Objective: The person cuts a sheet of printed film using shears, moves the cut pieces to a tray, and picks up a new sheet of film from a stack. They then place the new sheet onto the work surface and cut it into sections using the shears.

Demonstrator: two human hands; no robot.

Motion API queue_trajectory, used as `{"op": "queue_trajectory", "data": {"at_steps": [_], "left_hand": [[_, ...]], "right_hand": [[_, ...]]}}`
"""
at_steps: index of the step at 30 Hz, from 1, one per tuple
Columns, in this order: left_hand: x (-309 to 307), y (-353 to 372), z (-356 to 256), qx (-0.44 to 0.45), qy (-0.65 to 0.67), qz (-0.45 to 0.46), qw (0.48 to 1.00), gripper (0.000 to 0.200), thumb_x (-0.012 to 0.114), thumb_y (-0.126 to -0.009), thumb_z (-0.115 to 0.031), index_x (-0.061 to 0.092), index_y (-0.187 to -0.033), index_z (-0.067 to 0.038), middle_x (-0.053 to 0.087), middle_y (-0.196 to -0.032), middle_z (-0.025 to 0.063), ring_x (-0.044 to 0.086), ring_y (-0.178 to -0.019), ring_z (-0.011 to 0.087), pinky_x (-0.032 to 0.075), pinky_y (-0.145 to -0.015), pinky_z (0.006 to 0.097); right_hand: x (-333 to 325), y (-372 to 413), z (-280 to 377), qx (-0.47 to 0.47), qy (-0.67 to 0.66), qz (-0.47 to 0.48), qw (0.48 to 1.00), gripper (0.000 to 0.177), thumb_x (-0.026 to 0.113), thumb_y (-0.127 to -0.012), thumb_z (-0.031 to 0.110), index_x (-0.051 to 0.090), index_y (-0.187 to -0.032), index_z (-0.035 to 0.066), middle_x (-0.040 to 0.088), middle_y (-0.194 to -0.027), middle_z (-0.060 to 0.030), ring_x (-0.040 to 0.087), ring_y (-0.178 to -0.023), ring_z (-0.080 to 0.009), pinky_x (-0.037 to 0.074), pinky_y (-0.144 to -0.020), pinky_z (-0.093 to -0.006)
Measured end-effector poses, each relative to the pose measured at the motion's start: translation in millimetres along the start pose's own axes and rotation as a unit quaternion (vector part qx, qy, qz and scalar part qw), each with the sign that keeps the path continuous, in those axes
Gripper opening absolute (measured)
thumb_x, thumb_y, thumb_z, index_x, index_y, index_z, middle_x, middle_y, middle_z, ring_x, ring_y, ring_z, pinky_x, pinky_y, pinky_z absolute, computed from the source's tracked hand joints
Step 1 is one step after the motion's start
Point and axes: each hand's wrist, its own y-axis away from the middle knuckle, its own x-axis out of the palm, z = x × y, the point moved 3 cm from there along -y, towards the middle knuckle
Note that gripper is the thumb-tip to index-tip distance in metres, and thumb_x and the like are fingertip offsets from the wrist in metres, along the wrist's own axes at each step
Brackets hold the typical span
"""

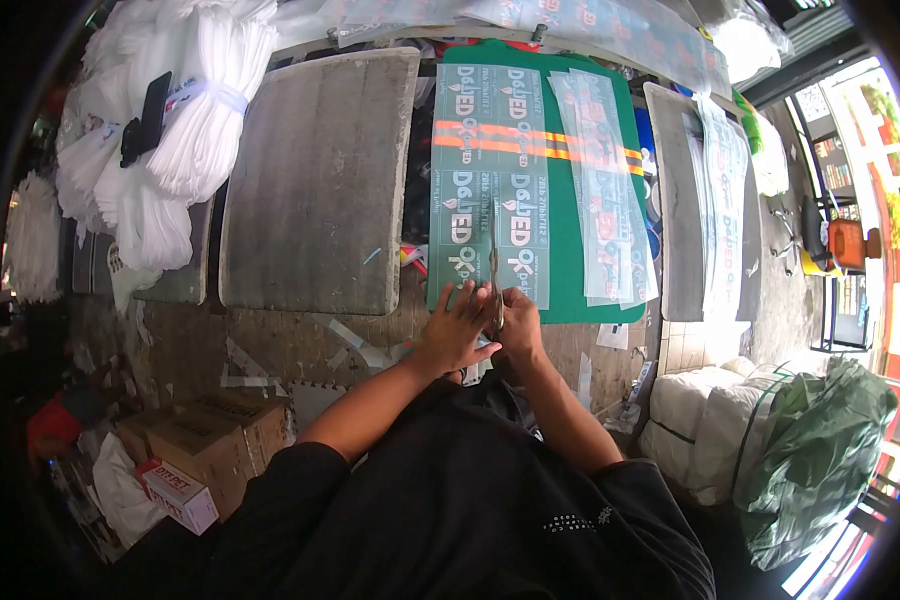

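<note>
A translucent printed film sheet point(450, 210) with white lettering lies over a green garment point(562, 230) that has orange reflective stripes. The garment is stretched over a board in front of me. My left hand point(457, 330) rests on the film's near edge with its fingers spread. Beside it, my right hand point(520, 325) is closed around a pair of scissors point(495, 285). Their blades point away from me, along the middle of the film between two columns of print. The handles are mostly hidden by my fingers. Cut film strips point(610, 200) lie overlapping on the garment's right side.
A bare grey board point(315, 185) stands to the left; another grey board point(678, 200) at right carries film strips point(722, 210). Bundled white material point(200, 130) hangs at upper left. Cardboard box point(210, 440) and wrapped bales point(710, 425) sit below the boards.
</note>
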Motion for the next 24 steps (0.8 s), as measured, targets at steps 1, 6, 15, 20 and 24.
{"op": "queue_trajectory", "data": {"at_steps": [1,6,15,20,24], "left_hand": [[-1.0,-0.3,0.0,0.000,0.002,-0.002,1.000,0.087,0.067,-0.074,-0.053,0.040,-0.138,-0.001,0.032,-0.148,0.0198,0.030,-0.135,0.0389,0.023,-0.108,0.0611],[4.9,2.8,1.5,-0.006,0.010,-0.003,1.000,0.085,0.064,-0.077,-0.056,0.041,-0.138,-0.001,0.032,-0.148,0.0202,0.030,-0.135,0.0381,0.023,-0.108,0.0609],[3.7,1.3,1.7,-0.007,0.000,-0.006,1.000,0.078,0.064,-0.076,-0.057,0.047,-0.132,-0.004,0.041,-0.139,0.0191,0.033,-0.133,0.0379,0.024,-0.108,0.0598],[4.8,1.9,1.8,-0.006,0.002,0.005,1.000,0.086,0.064,-0.076,-0.057,0.041,-0.137,-0.002,0.037,-0.144,0.0190,0.031,-0.135,0.0365,0.024,-0.108,0.0592],[3.7,2.1,1.4,-0.006,0.000,-0.016,1.000,0.083,0.063,-0.076,-0.058,0.046,-0.135,-0.002,0.036,-0.146,0.0178,0.026,-0.138,0.0353,0.022,-0.110,0.0584]], "right_hand": [[-0.4,-4.1,-2.7,-0.011,-0.008,0.002,1.000,0.049,0.071,-0.085,0.042,0.060,-0.088,-0.005,0.063,-0.067,-0.0058,0.057,-0.057,-0.0090,0.047,-0.051,-0.0241],[0.4,-11.2,1.8,-0.026,-0.011,0.014,1.000,0.045,0.069,-0.087,0.039,0.060,-0.088,-0.005,0.062,-0.066,-0.0055,0.057,-0.056,-0.0087,0.046,-0.050,-0.0239],[1.6,-9.6,14.7,0.006,-0.012,0.014,1.000,0.040,0.073,-0.084,0.032,0.060,-0.088,-0.006,0.063,-0.070,-0.0052,0.056,-0.059,-0.0077,0.045,-0.049,-0.0233],[2.2,-13.1,21.4,-0.003,-0.002,0.009,1.000,0.041,0.074,-0.084,0.033,0.060,-0.087,-0.006,0.064,-0.070,-0.0056,0.057,-0.059,-0.0081,0.045,-0.051,-0.0230],[3.3,-20.1,18.6,-0.024,-0.047,0.013,0.999,0.041,0.074,-0.083,0.033,0.059,-0.086,-0.005,0.063,-0.068,-0.0058,0.056,-0.059,-0.0081,0.045,-0.051,-0.0225]]}}
